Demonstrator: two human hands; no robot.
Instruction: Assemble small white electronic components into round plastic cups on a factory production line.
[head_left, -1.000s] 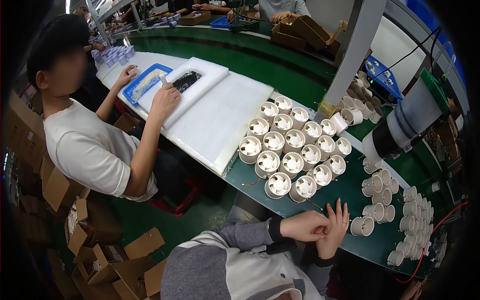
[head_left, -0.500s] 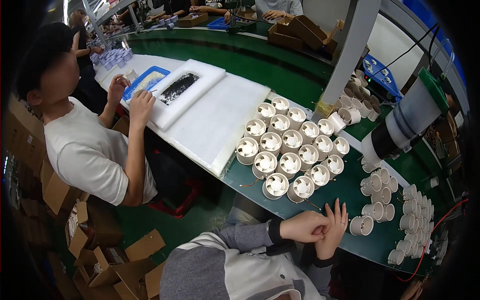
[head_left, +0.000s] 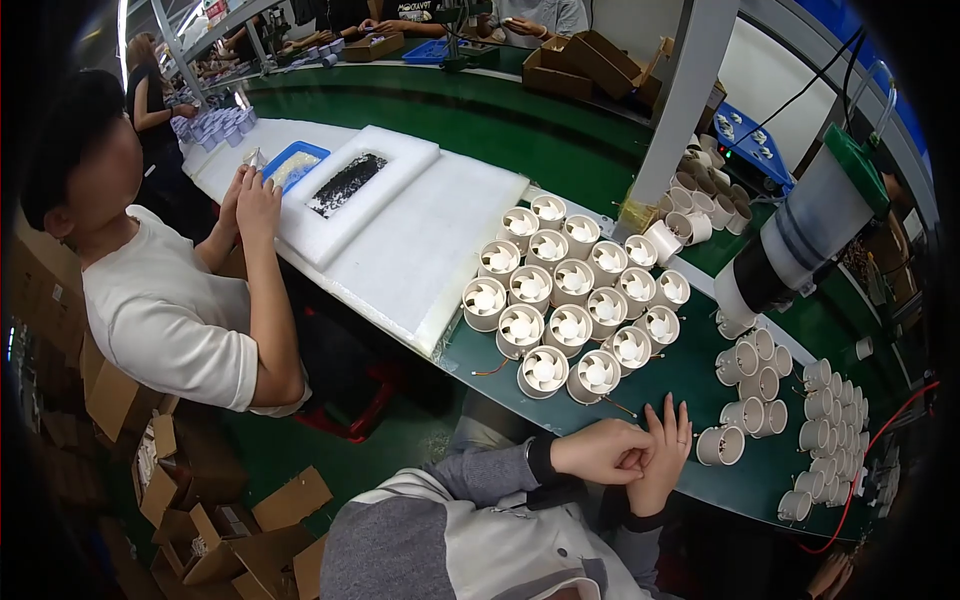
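Observation:
My left hand [head_left: 598, 452] is closed, its curled fingers resting against my right hand; nothing shows in them. My right hand [head_left: 664, 455] has its fingers stretched out and apart, with a ring on one, and lies by the near table edge. Just beyond both hands stands a group of off-white round housings with white fan blades [head_left: 598, 373], several with thin wires sticking out. One wire end [head_left: 622, 408] comes close to my right fingers. To the right of my right hand a cup-like white housing [head_left: 720, 446] lies on its side, touched by neither hand.
More housings [head_left: 826, 436] stand at the right, near a red cable [head_left: 880, 425]. A hanging cylinder with a green top [head_left: 815, 225] and a grey post [head_left: 690, 110] rise behind. At left a co-worker [head_left: 180, 300] sits by white foam [head_left: 400, 165] and a blue tray [head_left: 297, 163].
My hands keep the same pose. The view has shifted slightly. The co-worker's hands have moved away from the foam block, farther back beside the blue tray, and come together around a small pale thing.

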